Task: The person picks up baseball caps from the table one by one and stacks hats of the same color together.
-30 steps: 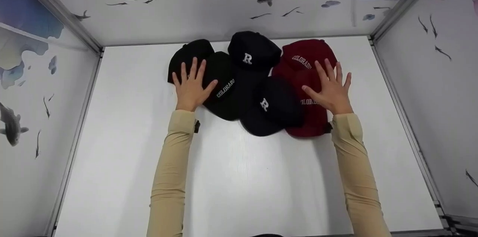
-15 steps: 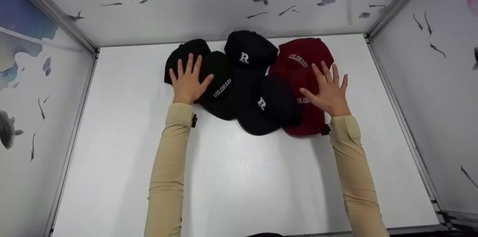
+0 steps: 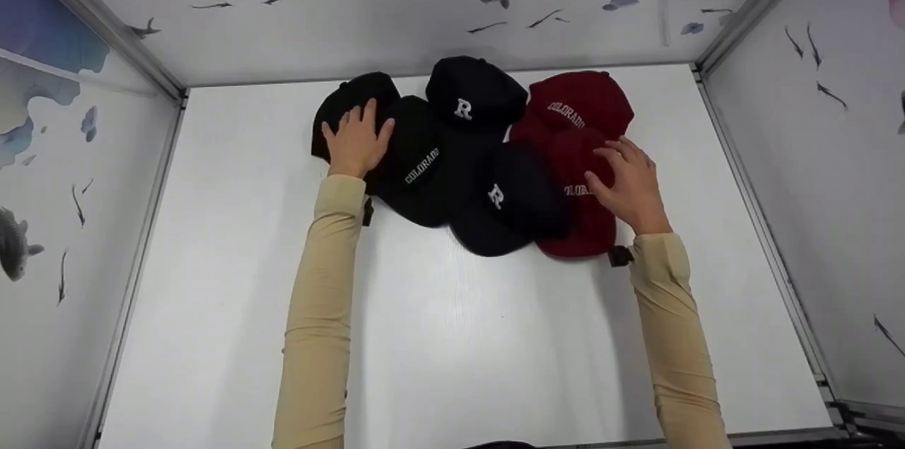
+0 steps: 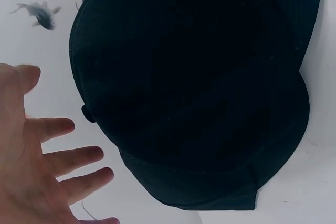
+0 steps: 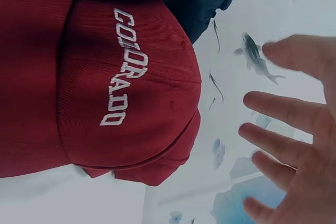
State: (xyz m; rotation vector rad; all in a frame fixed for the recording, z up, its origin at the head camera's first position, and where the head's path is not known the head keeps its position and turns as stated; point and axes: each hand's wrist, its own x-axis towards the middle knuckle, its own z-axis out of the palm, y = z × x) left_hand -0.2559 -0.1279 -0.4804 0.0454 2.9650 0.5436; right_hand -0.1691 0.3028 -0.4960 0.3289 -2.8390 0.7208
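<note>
Two black caps overlap at the left of the group in the head view; the front black cap reads COLORADO, and the rear black cap is partly covered by my left hand. That hand hovers with fingers apart, and the left wrist view shows a gap between its fingertips and a dark cap. My right hand is over the front red cap, its fingers loosely bent and holding nothing. Behind that lies the rear red cap, also lettered COLORADO. Between them are a rear navy cap and a front navy cap, each marked R.
The caps lie toward the back of a white table. A back wall and side walls, painted with fish, enclose it, with metal frame rails at the corners.
Both hands' fingers have gone from widely spread to looser and more bent. The left hand is slightly farther forward; the right has drawn slightly back. The caps keep their arrangement.
</note>
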